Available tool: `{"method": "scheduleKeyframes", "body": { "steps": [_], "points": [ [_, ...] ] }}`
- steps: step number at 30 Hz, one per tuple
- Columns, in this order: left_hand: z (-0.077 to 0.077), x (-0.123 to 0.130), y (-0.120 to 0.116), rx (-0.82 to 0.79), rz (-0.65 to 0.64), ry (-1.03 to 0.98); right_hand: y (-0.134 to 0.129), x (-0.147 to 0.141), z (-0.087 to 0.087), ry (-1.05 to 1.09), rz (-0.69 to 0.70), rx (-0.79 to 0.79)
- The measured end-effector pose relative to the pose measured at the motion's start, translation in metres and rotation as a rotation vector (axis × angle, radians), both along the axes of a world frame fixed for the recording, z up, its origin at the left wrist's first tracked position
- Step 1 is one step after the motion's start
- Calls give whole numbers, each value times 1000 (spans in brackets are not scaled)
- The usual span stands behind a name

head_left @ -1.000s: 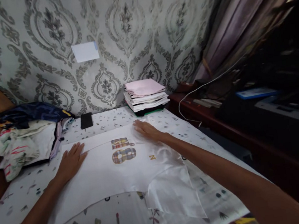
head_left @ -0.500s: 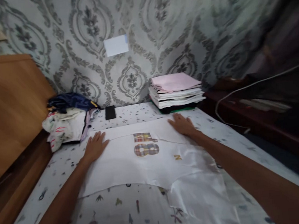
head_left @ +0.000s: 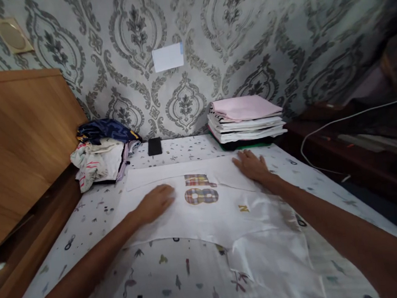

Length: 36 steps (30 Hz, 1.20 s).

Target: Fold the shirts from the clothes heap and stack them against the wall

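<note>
Across a white cloth sheet (head_left: 67, 226) printed with small motifs: smooth white garment (head_left: 178, 223), spread wide.
Glossy and creased at right, the garment bears plaid appliqué shapes and a gold "N". Beyond it: squared stack of folded fabric (head_left: 247, 119), pink uppermost; rumpled clothes pile (head_left: 101, 155). Right hand (head_left: 252, 166): fingers spread wide on the far edge. Left hand (head_left: 154, 203): palm down, fingers loosely extended, nothing gripped.

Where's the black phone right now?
In the head view, the flat black phone lies left of centre by the patterned wall, just right of the jumbled clothes pile.
</note>
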<state>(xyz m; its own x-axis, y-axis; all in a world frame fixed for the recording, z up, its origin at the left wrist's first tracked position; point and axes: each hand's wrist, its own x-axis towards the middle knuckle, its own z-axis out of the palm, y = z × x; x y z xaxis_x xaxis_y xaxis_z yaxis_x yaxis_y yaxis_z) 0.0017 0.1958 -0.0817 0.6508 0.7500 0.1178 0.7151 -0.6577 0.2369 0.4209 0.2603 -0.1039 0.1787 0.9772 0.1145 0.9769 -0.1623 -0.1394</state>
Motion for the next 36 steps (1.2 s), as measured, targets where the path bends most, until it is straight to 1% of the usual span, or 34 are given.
{"method": "scheduleKeyframes", "body": {
  "steps": [1,3,5,8,9,11,15,17,18,20,22,23,25,27,30,33,36],
  "points": [
    [-1,14,-2,-20,-68,9,-2,-5,2,-11,7,14],
    [-2,37,0,-33,-126,39,-6,-22,6,-24,70,46],
    [-4,55,9,-52,-125,64,-9,-46,10,-13,214,63],
    [-5,71,26,-63,-96,83,-11,-86,15,34,462,65],
    [-6,74,30,-57,-85,87,-11,-96,17,51,517,65],
    [-7,77,35,-41,-56,91,-11,-112,21,86,569,52],
    [-7,72,38,-12,60,95,-16,-124,23,114,549,2],
    [-6,70,40,1,104,95,-19,-128,22,107,590,7],
    [-6,70,41,9,98,94,-20,-131,21,105,615,14],
    [-5,74,45,15,37,95,-20,-138,19,111,645,28],
    [-4,80,51,-8,-20,104,-17,-145,18,122,644,37],
    [-3,84,54,-27,-25,109,-15,-148,17,123,633,38],
    [-3,88,61,-60,13,116,-12,-149,18,112,590,35],
    [-3,86,68,-73,70,113,-11,-146,19,86,545,40],
    [-4,68,78,-87,155,98,-12,-133,22,53,494,38],
    [-5,39,83,-91,219,78,-11,-115,24,45,439,-2],
    [-4,9,82,-90,264,63,-10,-96,22,54,387,-16]
  ]
}}
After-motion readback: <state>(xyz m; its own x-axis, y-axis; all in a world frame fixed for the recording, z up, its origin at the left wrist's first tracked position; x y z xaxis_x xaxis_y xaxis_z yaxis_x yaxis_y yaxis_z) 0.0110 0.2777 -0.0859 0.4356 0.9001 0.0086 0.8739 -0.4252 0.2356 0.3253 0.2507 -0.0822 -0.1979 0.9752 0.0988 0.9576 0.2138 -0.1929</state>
